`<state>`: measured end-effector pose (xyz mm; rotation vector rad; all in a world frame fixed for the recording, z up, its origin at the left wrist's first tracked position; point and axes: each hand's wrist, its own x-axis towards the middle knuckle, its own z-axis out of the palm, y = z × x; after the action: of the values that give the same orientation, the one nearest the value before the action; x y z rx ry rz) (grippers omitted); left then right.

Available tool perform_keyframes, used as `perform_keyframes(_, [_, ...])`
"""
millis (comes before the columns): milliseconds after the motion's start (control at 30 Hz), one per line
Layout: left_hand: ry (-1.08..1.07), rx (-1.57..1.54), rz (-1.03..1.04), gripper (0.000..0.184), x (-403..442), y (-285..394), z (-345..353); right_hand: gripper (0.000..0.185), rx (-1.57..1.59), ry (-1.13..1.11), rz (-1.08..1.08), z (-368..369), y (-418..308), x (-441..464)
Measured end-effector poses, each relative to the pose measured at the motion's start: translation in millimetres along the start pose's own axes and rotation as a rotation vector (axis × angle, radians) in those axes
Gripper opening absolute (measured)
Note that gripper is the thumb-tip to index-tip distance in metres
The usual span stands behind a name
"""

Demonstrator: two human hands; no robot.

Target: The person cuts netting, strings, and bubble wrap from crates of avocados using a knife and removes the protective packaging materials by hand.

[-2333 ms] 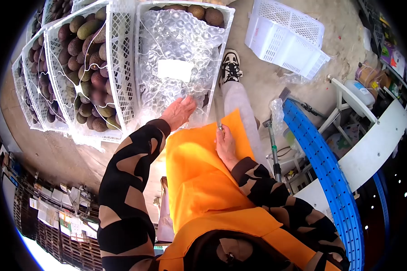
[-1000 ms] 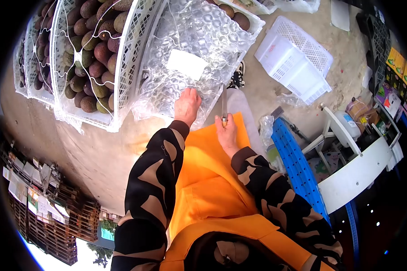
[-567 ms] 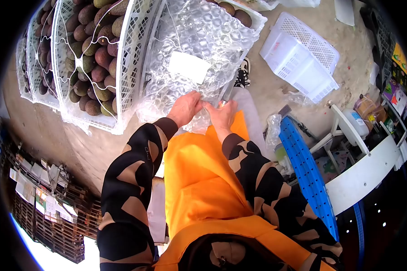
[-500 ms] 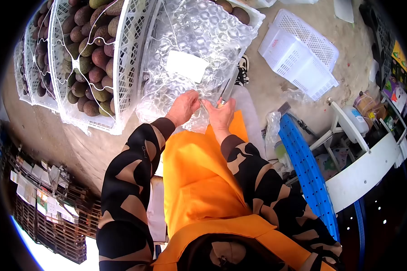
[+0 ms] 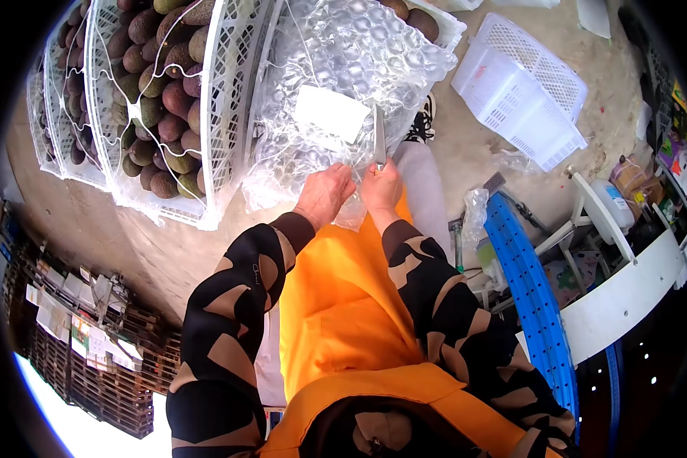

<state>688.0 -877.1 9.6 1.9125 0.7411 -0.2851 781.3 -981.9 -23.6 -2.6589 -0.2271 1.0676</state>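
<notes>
A crate (image 5: 266, 57) is in front of me, covered with clear bumpy plastic film (image 5: 336, 46). A blank white sheet (image 5: 330, 113) lies on the film. At the crate's near edge my left hand (image 5: 324, 196) is closed, its fingertips pinching the film; whether a cord is also in them is hidden. Close beside it, my right hand (image 5: 382, 187) is closed around a knife (image 5: 379, 137), whose silver blade points away from me over the film. Some film hangs between the two hands. A few avocados (image 5: 423, 25) show at the crate's far corner.
White crates (image 5: 223, 99) of avocados (image 5: 151, 112), tied with white cord, stand at the left. A white plastic basket (image 5: 504, 99) lies on the floor at the right. Nearer are a blue perforated beam (image 5: 528, 286) and a white curved panel (image 5: 626, 301). Wooden pallets (image 5: 91, 374) are at lower left.
The knife blade has swung up into plain view in my right hand. Both hands have shifted slightly, and the whole scene has moved a little to the right in view.
</notes>
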Motion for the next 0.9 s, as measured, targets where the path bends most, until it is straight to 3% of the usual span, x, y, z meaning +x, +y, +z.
perform_keyframes(200, [0.067,0.065,-0.126,0.014,-5,-6,-15,0.021,-0.110,0.007,-0.098,-20,-1,-3])
perform_keyframes(233, [0.265,0.066,-0.066,0.014,-1,-6,-4,0.023,-0.109,-0.011,-0.066,-24,0,-6])
perform_keyframes(367, [0.325,-0.609,-0.587,0.011,2,5,32,0.037,0.047,0.024,0.089,-23,4,-2])
perform_keyframes(467, [0.493,-1.066,-0.624,0.007,-1,16,34,0.050,0.450,-0.014,0.111,-18,10,-12])
perform_keyframes(500, [0.467,-1.073,-0.636,0.015,-1,23,28,0.050,0.471,-0.153,0.166,-20,12,-14])
perform_keyframes(633, [0.048,-0.592,-0.551,0.034,-10,7,23,0.043,0.441,-0.309,0.311,-16,16,-12])
perform_keyframes(800, [0.146,-0.732,-0.580,0.037,-14,25,15,0.040,0.340,-0.206,0.392,-9,6,-9])
perform_keyframes(900, [0.139,-0.850,-0.643,0.034,-18,33,-17,0.031,0.615,-0.615,0.450,-39,10,-6])
